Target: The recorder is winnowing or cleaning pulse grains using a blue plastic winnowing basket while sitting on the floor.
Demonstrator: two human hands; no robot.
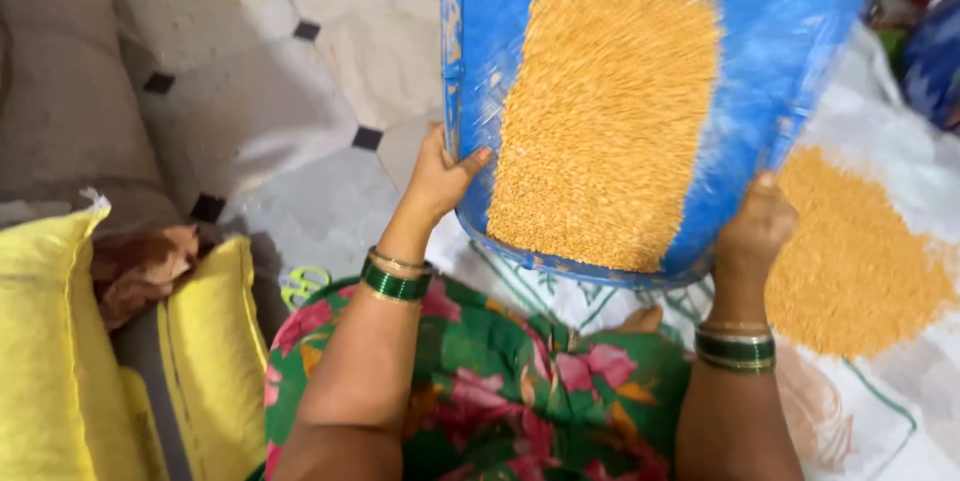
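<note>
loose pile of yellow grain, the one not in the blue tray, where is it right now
In the head view the loose grain pile lies on the white cloth at right, just beyond the right hand gripping the blue tray.

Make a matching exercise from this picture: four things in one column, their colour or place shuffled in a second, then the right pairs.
Things:
1. winnowing tray
2. heap of grain
3. cushions
4. bangles

Colour or place:
A. yellow, at the left edge
B. green and gold, on the wrists
C. blue, gripped by the left hand and right hand
D. on the white cloth, right of the tray

Pairs: 1-C, 2-D, 3-A, 4-B
</note>
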